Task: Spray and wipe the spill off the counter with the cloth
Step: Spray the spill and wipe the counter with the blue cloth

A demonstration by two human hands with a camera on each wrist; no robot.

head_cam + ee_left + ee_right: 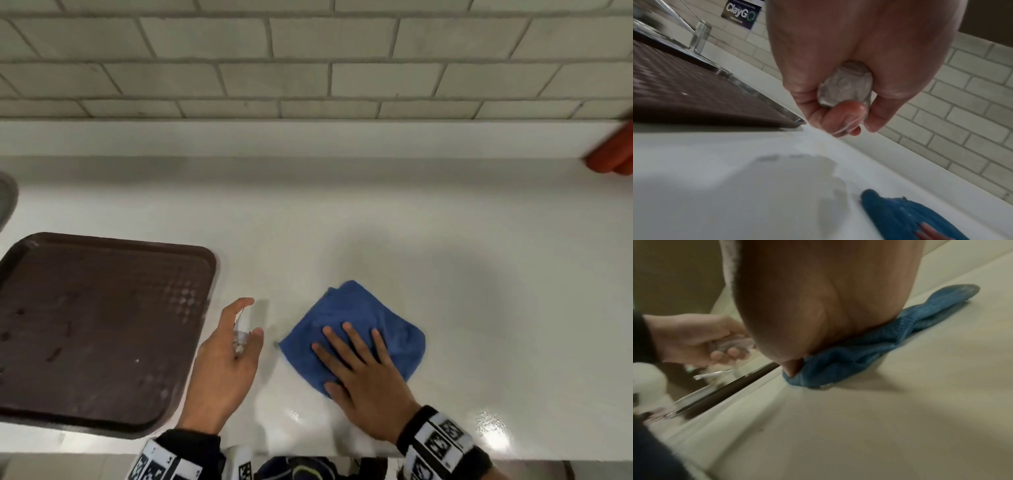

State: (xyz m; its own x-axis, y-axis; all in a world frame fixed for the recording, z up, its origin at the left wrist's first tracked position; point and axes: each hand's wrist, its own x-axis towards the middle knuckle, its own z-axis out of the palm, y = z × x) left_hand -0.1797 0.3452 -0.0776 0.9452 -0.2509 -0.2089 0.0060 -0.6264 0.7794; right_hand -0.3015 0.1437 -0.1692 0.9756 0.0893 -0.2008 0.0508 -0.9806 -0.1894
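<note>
Blue cloth (pixel 356 334) lies flat on the white surface (pixel 479 274) under your right hand (pixel 363 380), fingers straight and pressing. Your left hand (pixel 222 366) curls round the small clear bottle (pixel 241 334) beside the brown tray (pixel 99 325). Wiping looks underway; no spill shows. A wall sign (pixel 742 13) reads "ClayG".

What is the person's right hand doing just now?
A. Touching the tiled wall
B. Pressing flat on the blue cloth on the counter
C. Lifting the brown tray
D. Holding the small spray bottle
B: the right hand lies with straight fingers on the blue cloth, which rests on the counter; the left hand grips the spray bottle.
</note>
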